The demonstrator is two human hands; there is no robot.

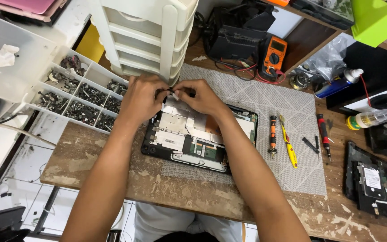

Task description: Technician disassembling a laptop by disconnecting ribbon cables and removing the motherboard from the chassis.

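Over the opened black laptop chassis (189, 139) on the grey patterned mat (287, 112), left hand (142, 98) and right hand (202, 96) pinched, seemingly, one small dark part (170, 92) between fingertips.

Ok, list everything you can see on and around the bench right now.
opened laptop base: 1, black and silver, on grey mat
screwdrivers: 2, orange-black and red-black, mat right
pry tool: 1, yellow, between them
multimeter: 1, orange, back of bench
parts organiser: 1, clear, screws, left
drawer unit: 1, white, behind hands
bottles: 2, blue, clear, right
hard drive: 1, right edge
left hand: pinching small part
right hand: pinching same part
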